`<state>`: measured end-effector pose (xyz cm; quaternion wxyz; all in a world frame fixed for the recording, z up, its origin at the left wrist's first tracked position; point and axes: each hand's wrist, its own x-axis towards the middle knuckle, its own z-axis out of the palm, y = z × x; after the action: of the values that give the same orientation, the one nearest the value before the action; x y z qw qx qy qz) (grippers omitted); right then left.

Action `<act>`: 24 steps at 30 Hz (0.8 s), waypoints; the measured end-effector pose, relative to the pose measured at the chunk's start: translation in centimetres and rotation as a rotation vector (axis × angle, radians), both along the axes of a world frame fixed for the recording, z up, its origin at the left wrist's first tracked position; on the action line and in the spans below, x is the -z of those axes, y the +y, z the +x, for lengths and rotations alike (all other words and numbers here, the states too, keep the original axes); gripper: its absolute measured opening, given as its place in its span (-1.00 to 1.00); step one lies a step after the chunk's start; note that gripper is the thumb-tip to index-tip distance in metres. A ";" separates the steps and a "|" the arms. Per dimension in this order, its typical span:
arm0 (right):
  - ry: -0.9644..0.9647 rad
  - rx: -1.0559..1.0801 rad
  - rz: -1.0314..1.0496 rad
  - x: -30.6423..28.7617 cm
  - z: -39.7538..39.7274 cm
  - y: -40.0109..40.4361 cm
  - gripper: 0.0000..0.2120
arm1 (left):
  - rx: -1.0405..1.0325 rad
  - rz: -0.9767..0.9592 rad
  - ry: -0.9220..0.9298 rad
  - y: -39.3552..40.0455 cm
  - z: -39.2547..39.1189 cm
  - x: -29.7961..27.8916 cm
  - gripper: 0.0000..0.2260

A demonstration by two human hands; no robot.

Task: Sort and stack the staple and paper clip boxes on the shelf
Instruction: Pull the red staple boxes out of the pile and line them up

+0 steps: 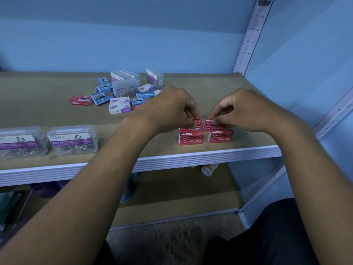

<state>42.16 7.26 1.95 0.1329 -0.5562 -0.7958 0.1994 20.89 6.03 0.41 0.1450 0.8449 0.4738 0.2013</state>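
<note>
Where the shelf board [57, 115] nears its white front edge, four red staple boxes stand in a tight block of two rows. The front-left red box [191, 139] and the front-right red box [220, 137] sit free, side by side with a narrow gap between them. Just behind them, the back-left red box [191, 127] is pinched by the left hand [172, 109], thumb on its near face and fingers curled over its far top edge. The back-right red box [213, 126] is pinched the same way by the right hand [246, 109]. Both hands come down from above, knuckles raised, fingertips close together but not touching each other.

Farther back and to the left lies the unsorted heap: blue staple boxes [104, 92] lying at angles, white-and-purple staple boxes [120, 105] stacked flat, and clear paper clip cases [125, 83] standing or tipped on their sides. One lone red staple box [81, 100] lies flat at the heap's left edge, well apart from the block under the hands.

Along the front edge at far left, two clear paper clip boxes [72, 140] with purple labels sit side by side. A white perforated upright [250, 35] rises at the shelf's right rear corner against the blue wall [133, 35]. A lower shelf [181, 188] shows beneath.
</note>
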 end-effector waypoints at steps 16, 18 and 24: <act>0.082 -0.079 0.184 0.2 -2.5 0.3 -0.84 | -0.208 0.128 -0.022 -0.3 -6.8 -1.5 -0.89; 0.093 -0.100 0.195 0.3 -3.4 0.5 -0.84 | -0.266 0.128 0.005 -0.4 -8.3 -1.7 -0.88; 0.100 -0.144 0.191 0.4 -6.6 0.7 -0.83 | -0.386 0.099 0.028 -1.3 -11.8 -2.2 -0.79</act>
<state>35.59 7.95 1.54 0.2100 -0.4718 -0.8414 0.1593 9.04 4.76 2.63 0.0553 0.7474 0.6184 0.2365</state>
